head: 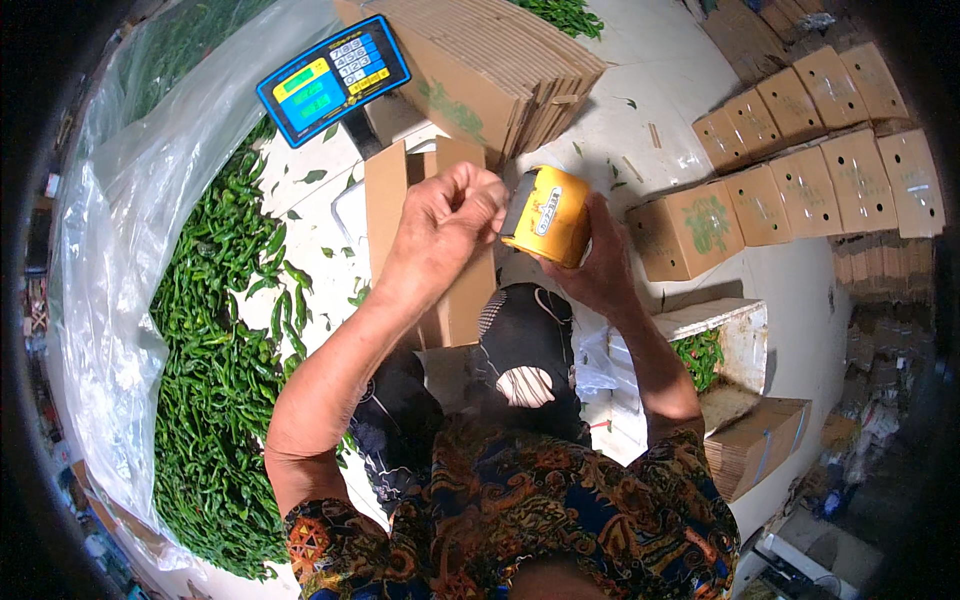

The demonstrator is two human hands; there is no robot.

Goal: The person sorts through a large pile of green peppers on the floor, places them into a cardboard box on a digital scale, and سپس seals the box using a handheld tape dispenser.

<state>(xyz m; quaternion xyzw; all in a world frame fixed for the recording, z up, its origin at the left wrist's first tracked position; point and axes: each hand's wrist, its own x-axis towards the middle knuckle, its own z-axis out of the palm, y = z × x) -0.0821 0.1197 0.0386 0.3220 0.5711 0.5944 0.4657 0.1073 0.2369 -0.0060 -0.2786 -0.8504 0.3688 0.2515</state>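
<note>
A yellow tape dispenser with a black front edge is gripped by my right hand from its right and lower side. My left hand is beside that black edge, thumb and fingers pinched together; whether tape lies between them cannot be told. Below both hands, a narrow cardboard box stands with its flaps up. The keypad and display head of a digital scale rise on a post just beyond the box. A large heap of green chili peppers lies to the left.
Clear plastic sheeting borders the peppers. A stack of flattened cardboard boxes stands beyond the scale. Rows of cardboard boxes stand at the right, near a white foam box holding peppers. Bundled cardboard is at the lower right.
</note>
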